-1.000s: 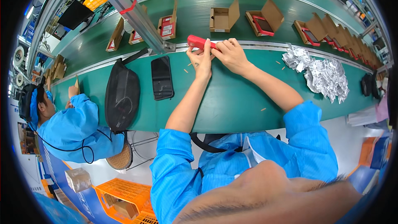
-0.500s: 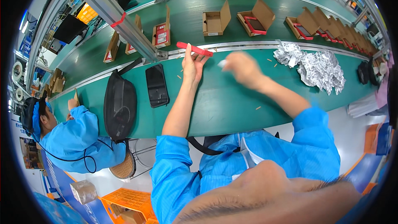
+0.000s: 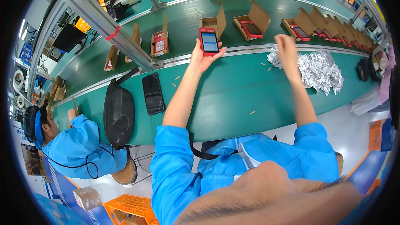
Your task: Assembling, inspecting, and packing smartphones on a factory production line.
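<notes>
A red handheld device [image 3: 209, 41] with a lit screen faces up in my left hand [image 3: 203, 58]. My thumb and fingers close around its lower end, in front of an open cardboard box [image 3: 210, 22]. To the right, my right hand [image 3: 286, 54] is raised at the left edge of a pile of crumpled white paper slips [image 3: 320, 71]. Its fingers are drawn together and slightly blurred; what they hold, if anything, cannot be made out. Left of my left forearm, a black phone-like device [image 3: 153, 93] lies flat on the green table [image 3: 233, 96].
More open boxes with red devices [image 3: 251, 28] line the belt [image 3: 183, 25] behind a metal rail. A black pouch [image 3: 119, 114] lies left of the phone-like device. A metal post [image 3: 100, 21] rises at the left. A co-worker in blue [image 3: 79, 146] sits at far left.
The red device has been tipped so its lit screen shows. My right hand has moved right, from beside the device to the paper slips; the small white thing in it no longer shows.
</notes>
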Demonstrator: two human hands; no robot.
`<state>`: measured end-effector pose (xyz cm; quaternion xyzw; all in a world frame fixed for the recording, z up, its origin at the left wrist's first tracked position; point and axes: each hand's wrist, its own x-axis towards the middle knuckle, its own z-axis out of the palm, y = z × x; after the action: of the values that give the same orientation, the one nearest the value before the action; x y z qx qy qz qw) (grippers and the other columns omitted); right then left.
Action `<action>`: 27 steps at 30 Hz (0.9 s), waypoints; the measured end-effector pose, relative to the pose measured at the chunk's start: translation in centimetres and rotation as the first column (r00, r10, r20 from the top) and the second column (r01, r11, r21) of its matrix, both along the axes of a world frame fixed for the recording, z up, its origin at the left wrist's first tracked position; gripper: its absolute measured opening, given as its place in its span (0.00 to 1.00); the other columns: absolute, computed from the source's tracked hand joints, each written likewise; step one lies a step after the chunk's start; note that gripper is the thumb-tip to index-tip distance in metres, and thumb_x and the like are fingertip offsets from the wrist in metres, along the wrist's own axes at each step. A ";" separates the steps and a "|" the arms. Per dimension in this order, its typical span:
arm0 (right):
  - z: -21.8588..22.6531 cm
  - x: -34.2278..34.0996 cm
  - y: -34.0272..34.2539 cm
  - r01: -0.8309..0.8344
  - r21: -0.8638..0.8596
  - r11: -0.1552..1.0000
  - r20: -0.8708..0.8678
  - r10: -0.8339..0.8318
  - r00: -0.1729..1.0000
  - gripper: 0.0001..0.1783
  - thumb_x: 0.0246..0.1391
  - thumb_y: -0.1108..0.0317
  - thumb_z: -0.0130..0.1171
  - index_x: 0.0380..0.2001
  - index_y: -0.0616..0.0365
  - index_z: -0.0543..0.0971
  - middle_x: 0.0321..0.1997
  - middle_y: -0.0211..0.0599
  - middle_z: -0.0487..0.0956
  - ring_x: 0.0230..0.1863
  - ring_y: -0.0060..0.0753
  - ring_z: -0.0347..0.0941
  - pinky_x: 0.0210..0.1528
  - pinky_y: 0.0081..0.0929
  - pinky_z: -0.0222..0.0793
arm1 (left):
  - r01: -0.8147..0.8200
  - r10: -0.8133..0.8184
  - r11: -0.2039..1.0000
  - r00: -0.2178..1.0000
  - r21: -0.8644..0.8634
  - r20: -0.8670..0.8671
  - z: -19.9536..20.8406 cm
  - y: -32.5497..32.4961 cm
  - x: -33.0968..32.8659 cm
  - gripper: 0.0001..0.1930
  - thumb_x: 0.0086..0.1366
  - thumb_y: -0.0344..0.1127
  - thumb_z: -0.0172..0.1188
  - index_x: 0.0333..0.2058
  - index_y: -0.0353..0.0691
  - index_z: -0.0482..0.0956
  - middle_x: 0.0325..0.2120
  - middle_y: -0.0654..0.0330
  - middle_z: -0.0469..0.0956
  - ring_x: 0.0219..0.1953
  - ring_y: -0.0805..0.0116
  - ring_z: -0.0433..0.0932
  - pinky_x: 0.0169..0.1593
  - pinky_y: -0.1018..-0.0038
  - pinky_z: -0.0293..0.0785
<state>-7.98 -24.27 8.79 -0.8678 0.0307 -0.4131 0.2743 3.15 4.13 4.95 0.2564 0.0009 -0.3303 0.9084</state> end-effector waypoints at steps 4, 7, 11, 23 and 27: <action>-3.0 4.7 4.2 0.086 0.954 0.287 -0.252 0.609 0.752 0.34 0.56 0.46 0.51 0.45 0.73 0.65 0.35 0.51 0.75 0.33 0.38 0.77 0.33 0.27 0.75 | -0.066 0.066 0.998 0.997 -0.010 -0.049 -0.5 -2.5 3.5 0.32 0.69 0.56 0.25 0.59 0.34 0.51 0.54 0.38 0.59 0.57 0.37 0.58 0.57 0.46 0.65; -6.1 9.8 2.6 0.105 0.974 -0.200 -0.019 0.392 0.920 0.32 0.57 0.48 0.51 0.45 0.71 0.64 0.35 0.54 0.74 0.35 0.42 0.75 0.35 0.31 0.76 | -0.105 0.101 0.994 0.989 -0.036 -0.112 -0.6 -3.8 3.9 0.35 0.68 0.58 0.27 0.59 0.30 0.48 0.54 0.36 0.58 0.59 0.37 0.56 0.58 0.47 0.64; -7.9 11.5 0.5 0.015 0.982 -0.188 0.047 0.321 0.946 0.22 0.58 0.56 0.52 0.41 0.67 0.66 0.34 0.49 0.75 0.33 0.38 0.74 0.33 0.29 0.75 | -0.107 0.105 0.979 0.994 0.174 0.021 -1.1 -3.3 0.7 0.33 0.68 0.55 0.35 0.59 0.30 0.51 0.53 0.37 0.60 0.56 0.43 0.63 0.58 0.54 0.65; -3.9 -2.7 10.9 -0.001 0.889 -0.457 0.391 0.758 0.522 0.17 0.62 0.57 0.45 0.44 0.59 0.68 0.34 0.42 0.76 0.26 0.22 0.70 0.29 0.16 0.67 | 0.086 -0.125 0.989 0.916 0.116 0.380 -1.1 -1.8 -6.7 0.39 0.54 0.49 0.64 0.59 0.40 0.56 0.56 0.56 0.64 0.60 0.58 0.61 0.60 0.62 0.61; -4.2 -3.2 12.2 0.002 0.881 -0.473 0.412 0.770 0.487 0.16 0.63 0.58 0.43 0.45 0.57 0.68 0.36 0.46 0.76 0.27 0.24 0.69 0.30 0.19 0.67 | 0.133 -0.098 0.989 0.918 -0.067 0.384 -0.5 -0.9 -7.2 0.34 0.57 0.40 0.62 0.59 0.41 0.57 0.56 0.59 0.64 0.59 0.61 0.62 0.61 0.61 0.59</action>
<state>-11.21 -12.06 4.63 -0.3018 0.0141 0.1854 0.9351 -4.06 3.18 4.42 0.2729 -0.2052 -0.3271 0.8811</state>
